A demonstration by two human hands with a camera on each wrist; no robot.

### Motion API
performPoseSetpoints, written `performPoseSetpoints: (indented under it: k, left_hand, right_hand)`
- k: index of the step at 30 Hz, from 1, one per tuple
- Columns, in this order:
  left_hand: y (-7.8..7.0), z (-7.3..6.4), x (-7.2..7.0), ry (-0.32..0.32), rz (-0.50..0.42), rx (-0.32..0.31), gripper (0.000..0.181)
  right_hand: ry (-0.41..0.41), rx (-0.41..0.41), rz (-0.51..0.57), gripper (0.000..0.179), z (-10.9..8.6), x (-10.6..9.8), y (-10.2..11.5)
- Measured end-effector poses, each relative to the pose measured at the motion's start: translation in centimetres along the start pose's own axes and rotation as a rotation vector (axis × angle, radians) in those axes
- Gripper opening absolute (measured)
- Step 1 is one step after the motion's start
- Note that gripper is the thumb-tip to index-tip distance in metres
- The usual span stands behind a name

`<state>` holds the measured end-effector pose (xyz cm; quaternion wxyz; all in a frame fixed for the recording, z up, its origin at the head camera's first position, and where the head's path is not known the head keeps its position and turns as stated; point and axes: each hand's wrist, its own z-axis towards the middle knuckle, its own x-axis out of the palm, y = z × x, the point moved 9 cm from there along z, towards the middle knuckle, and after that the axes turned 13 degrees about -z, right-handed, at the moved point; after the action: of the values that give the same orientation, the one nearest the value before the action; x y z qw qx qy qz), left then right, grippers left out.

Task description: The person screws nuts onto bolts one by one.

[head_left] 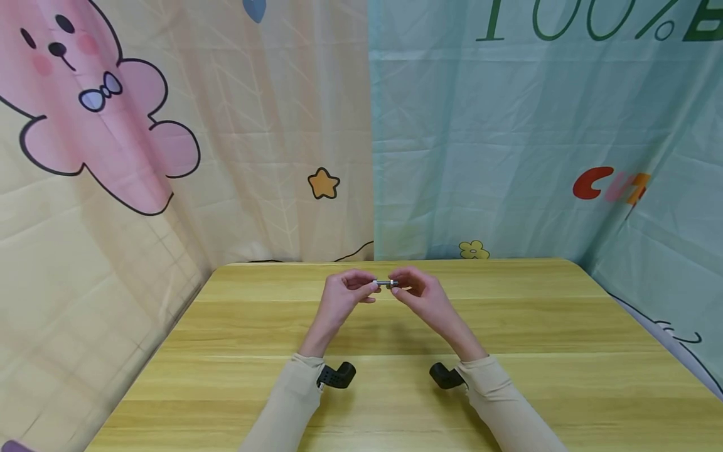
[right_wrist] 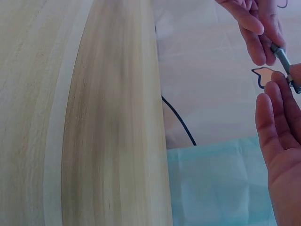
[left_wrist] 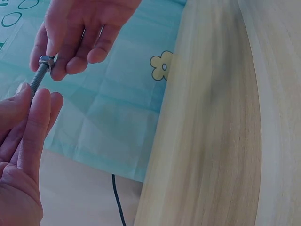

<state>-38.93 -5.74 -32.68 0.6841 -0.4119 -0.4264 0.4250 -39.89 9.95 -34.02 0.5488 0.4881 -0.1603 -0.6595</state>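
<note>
A silvery metal bolt (head_left: 383, 283) is held level between both hands, above the far part of the table. My left hand (head_left: 346, 292) pinches one end of it between thumb and fingers, which hide the bolt's head. Near the other end a hex nut (left_wrist: 46, 61) sits on the thread. My right hand (head_left: 422, 295) pinches at this nut with thumb and forefinger, its other fingers loosely bent. In the right wrist view the bolt's shank (right_wrist: 282, 57) shows between the two hands.
Below the hands lies a light wooden table (head_left: 254, 364). Printed curtains (head_left: 480, 138) hang behind its far edge and along the sides. Each wrist carries a black camera mount (head_left: 337, 375) over a beige sleeve (head_left: 288, 402).
</note>
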Motion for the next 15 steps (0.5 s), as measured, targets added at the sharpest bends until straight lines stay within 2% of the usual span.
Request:
performPoseSetpoints:
  k: [3, 10, 15]
  left_hand:
    - [0.1, 0.0, 0.0, -0.006, -0.004, 0.004, 0.017]
    - [0.0, 0.0, -0.1, -0.011, 0.006, 0.0, 0.018]
    - [-0.1, -0.1, 0.0, -0.01, 0.024, -0.001, 0.02]
  right_hand:
    - [0.002, 0.016, 0.011, 0.022, 0.0, 0.1, -0.2]
    - [0.034, 0.122, 0.053, 0.023, -0.1, 0.4, -0.7]
    - [0.053, 0.15, 0.017, 0.017, -0.3, 0.4, 0.9]
